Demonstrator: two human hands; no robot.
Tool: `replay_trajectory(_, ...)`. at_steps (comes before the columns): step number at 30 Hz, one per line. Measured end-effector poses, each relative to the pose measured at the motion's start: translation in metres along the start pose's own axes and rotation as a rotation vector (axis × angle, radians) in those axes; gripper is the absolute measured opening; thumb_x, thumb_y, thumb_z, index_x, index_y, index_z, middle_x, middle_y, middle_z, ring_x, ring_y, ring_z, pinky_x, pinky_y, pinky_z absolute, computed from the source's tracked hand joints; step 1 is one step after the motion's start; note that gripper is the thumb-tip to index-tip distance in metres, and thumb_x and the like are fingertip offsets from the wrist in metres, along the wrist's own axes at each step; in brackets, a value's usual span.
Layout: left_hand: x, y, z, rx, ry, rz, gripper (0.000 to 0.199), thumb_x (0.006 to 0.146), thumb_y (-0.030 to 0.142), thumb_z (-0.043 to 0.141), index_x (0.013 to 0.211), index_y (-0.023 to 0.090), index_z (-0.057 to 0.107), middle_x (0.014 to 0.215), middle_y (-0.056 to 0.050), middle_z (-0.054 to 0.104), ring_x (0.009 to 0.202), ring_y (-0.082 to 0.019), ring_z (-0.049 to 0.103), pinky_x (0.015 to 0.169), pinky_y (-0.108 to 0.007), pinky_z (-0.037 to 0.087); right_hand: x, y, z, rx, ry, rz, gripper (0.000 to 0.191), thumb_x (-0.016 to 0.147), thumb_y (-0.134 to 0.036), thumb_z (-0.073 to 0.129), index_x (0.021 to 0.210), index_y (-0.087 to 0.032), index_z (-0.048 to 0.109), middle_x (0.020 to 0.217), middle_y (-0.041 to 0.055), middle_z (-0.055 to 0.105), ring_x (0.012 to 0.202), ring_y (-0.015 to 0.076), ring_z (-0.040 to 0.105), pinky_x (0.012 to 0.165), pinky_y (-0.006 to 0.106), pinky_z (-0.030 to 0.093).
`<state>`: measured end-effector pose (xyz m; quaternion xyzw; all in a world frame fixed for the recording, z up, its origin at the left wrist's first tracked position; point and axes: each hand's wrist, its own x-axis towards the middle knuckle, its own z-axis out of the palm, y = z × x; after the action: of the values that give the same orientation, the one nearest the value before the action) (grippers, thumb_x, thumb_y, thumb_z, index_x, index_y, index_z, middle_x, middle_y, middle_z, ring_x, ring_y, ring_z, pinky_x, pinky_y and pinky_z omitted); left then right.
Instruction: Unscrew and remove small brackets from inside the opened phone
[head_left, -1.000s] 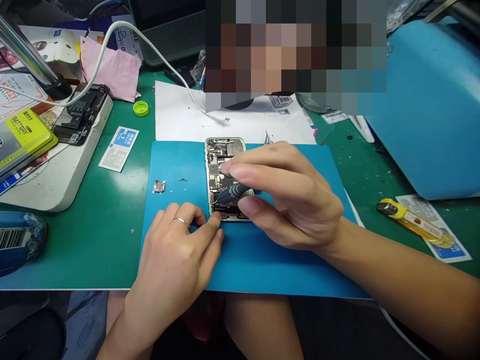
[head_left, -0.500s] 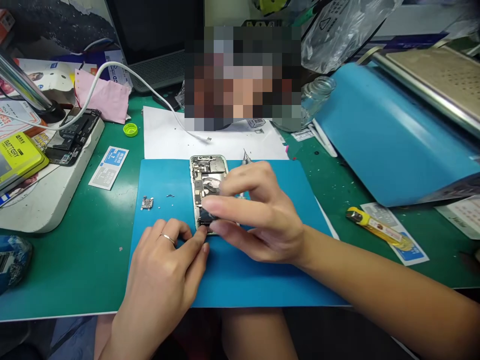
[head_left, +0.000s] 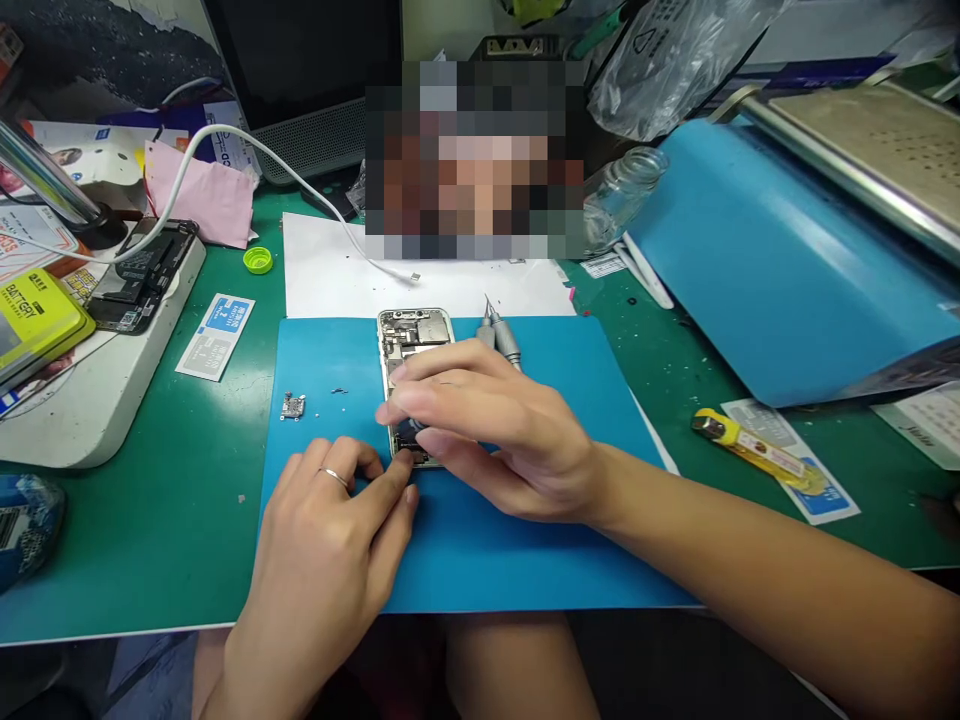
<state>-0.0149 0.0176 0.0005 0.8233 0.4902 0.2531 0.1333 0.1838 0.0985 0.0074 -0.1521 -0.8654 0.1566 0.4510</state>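
Note:
An opened phone with its inner parts bare lies upright in view on a blue mat. My left hand, with a ring on one finger, steadies the phone, its fingers bent and one fingertip pressed on the lower left corner. Over the phone's middle hovers my right hand, covering much of it. Its fingers are curved, the thumb stands apart, and I see nothing between them. Behind it lie grey tweezers-like tools with fine tips. A small metal phone part and tiny dark bits lie left of the phone.
A white cable arches over white paper. Left are a green cap, a wipe packet and another opened phone. A yellow cutter, a glass jar and a large blue sheet lie right. A person sits opposite.
My right hand has shifted a little left and flattened over the phone, uncovering more of the grey tools behind it. My left hand stays on the phone's corner.

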Motion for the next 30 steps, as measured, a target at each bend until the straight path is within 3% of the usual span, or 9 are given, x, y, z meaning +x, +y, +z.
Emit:
replay_trajectory(8,-0.0004,-0.0003,0.0006,0.003,-0.007,0.000,0.026,0.106,0.022,0.059,0.126,0.018,0.075,0.097,-0.004,0.060,0.085,-0.019,0.051,0.074,-0.038,0.041,-0.0011,0.0001,-0.0005,0.041,0.013,0.073,0.041,0.105,-0.008,0.052,0.143,-0.022,0.053,0.120,0.0052,0.078,0.090,0.0114,0.068,0.092,0.031,0.057)
replay_trajectory(14,0.0001,-0.0004,0.0007,-0.013,-0.012,0.000,0.027,0.106,0.021,0.058,0.128,0.019,0.073,0.097,-0.004,0.060,0.085,-0.020,0.052,0.073,-0.038,0.040,-0.0004,-0.0004,0.0007,0.022,0.004,0.021,0.026,0.108,-0.011,0.047,0.132,-0.019,0.054,0.081,-0.0021,0.069,0.077,0.0119,0.067,0.083,0.031,0.057)
replay_trajectory(19,-0.0005,0.0005,0.0007,-0.004,0.003,-0.001,0.021,0.106,0.021,0.058,0.117,0.020,0.075,0.097,-0.004,0.060,0.086,-0.021,0.052,0.073,-0.039,0.039,0.0003,-0.0015,0.0006,0.053,-0.003,0.004,0.034,0.106,-0.007,0.044,0.138,-0.019,0.049,0.100,0.0015,0.077,0.091,0.0118,0.072,0.088,0.031,0.059)
replay_trajectory(25,-0.0012,0.0003,0.0010,-0.005,-0.010,0.002,0.022,0.107,0.025,0.057,0.120,0.021,0.074,0.098,-0.004,0.060,0.085,-0.021,0.052,0.074,-0.039,0.040,0.0003,-0.0018,0.0022,0.084,-0.004,0.046,0.029,0.108,-0.011,0.045,0.136,-0.019,0.052,0.089,0.0002,0.072,0.080,0.0121,0.069,0.082,0.030,0.059)
replay_trajectory(30,-0.0014,0.0003,0.0007,0.003,-0.003,0.006,0.020,0.107,0.024,0.057,0.113,0.020,0.075,0.101,-0.005,0.062,0.090,-0.021,0.055,0.078,-0.040,0.041,-0.0007,-0.0041,0.0014,0.104,-0.019,0.051,0.032,0.107,-0.008,0.045,0.137,-0.018,0.053,0.108,0.0040,0.077,0.089,0.0115,0.070,0.085,0.029,0.058)
